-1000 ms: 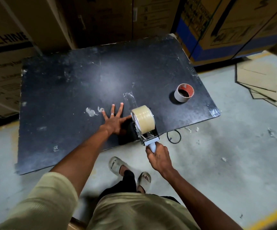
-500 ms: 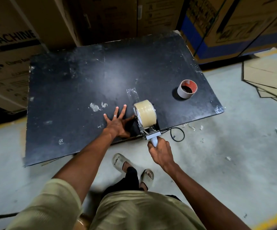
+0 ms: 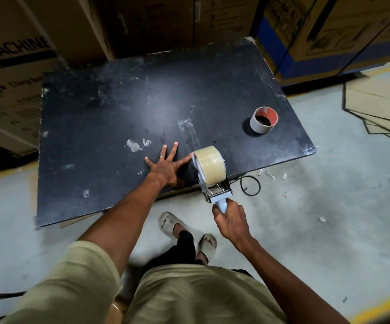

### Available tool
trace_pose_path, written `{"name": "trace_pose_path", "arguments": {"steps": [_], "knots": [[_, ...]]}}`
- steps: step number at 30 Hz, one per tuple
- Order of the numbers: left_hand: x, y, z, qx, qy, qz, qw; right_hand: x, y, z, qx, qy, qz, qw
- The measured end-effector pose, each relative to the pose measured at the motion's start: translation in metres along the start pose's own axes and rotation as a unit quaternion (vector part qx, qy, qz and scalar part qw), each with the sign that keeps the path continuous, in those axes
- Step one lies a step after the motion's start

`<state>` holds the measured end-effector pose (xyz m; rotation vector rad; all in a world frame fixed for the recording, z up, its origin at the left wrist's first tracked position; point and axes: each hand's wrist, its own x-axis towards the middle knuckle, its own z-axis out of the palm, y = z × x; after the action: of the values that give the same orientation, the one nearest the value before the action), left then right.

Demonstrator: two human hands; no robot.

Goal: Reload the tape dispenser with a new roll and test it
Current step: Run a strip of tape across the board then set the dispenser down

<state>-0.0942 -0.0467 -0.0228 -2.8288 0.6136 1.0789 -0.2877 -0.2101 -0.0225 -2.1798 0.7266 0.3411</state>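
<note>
A hand-held tape dispenser [image 3: 215, 191] with a metal frame carries a full roll of clear tape [image 3: 210, 165] and sits at the near edge of the black table [image 3: 110, 108]. My right hand [image 3: 230, 222] is closed around its pale handle. A strip of clear tape [image 3: 189, 133] lies stuck on the table, running from the roll away from me. My left hand [image 3: 166, 166] rests flat on the table with fingers spread, just left of the roll, thumb touching the dispenser side.
An empty cardboard tape core [image 3: 263, 119] with a red inner lining stands at the table's right. Stacked cardboard boxes [image 3: 14, 73] line the back and left. Flattened cardboard [image 3: 381, 106] lies on the floor at right. A black cable loop [image 3: 250, 185] hangs beside the table edge.
The dispenser and my right hand have stayed near the table's front edge while the stuck tape strip shows longer beyond the roll. My left hand remains flat beside it.
</note>
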Motion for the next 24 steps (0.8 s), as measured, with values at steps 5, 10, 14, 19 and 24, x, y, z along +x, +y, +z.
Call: {"name": "trace_pose_path", "arguments": {"steps": [5,10,14,19,24], "knots": [[-0.003,0.002,-0.003,0.0,-0.001,0.002,1.0,-0.007,0.006,0.0,-0.006,0.003,-0.005,1.0],[0.0,0.0,0.003,0.005,0.007,0.013,1.0,-0.009,0.004,0.0,0.01,0.002,0.001,1.0],[-0.003,-0.004,0.026,0.022,0.042,0.044,0.998,-0.005,0.002,-0.002,0.017,-0.006,0.024,1.0],[-0.012,-0.002,0.055,0.008,0.111,0.072,0.991,0.004,0.002,-0.01,0.113,-0.063,0.034,0.991],[-0.006,0.001,0.064,0.036,0.131,0.037,0.99,0.001,0.007,-0.001,0.125,-0.043,0.008,0.991]]}}
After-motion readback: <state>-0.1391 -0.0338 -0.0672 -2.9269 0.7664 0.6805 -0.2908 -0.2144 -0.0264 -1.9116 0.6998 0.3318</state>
